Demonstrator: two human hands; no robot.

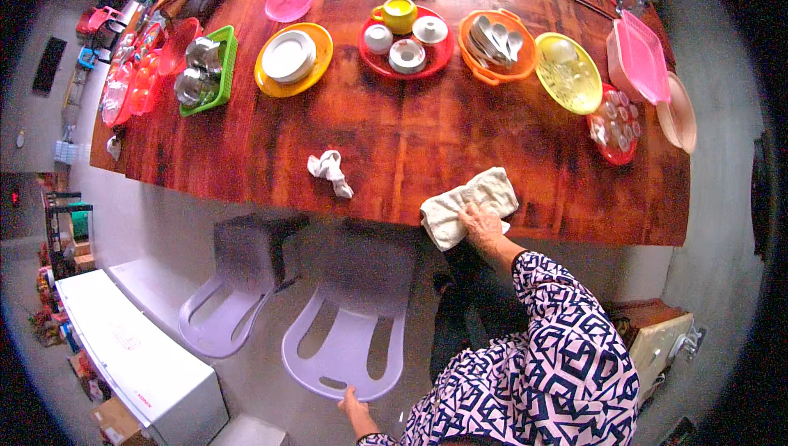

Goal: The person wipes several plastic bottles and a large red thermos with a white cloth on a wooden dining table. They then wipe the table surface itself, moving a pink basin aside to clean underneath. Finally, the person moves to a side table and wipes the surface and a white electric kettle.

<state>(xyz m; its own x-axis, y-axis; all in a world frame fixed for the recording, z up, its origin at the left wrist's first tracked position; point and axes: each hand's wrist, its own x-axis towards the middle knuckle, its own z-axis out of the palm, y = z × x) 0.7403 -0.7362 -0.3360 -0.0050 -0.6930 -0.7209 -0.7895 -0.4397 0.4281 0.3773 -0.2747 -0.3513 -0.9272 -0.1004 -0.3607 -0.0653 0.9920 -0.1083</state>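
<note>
My right hand (pixel 481 223) rests on a folded cream cloth (pixel 471 203) at the front edge of a reddish-brown wooden table (pixel 394 120). Part of the cloth hangs over that edge. My left hand (pixel 356 412) is low in the view, its fingers on the back rim of a lilac plastic chair (pixel 345 341). A crumpled white cloth (pixel 331 170) lies on the tabletop, left of the cream one.
Across the table stand a green basket (pixel 228 70), an orange plate (pixel 323 46) with white plates, a red tray (pixel 400 20), an orange colander (pixel 474 27) of spoons and a yellow basket (pixel 554 92). A second lilac chair (pixel 221 317) and a white chest freezer (pixel 132 347) are left.
</note>
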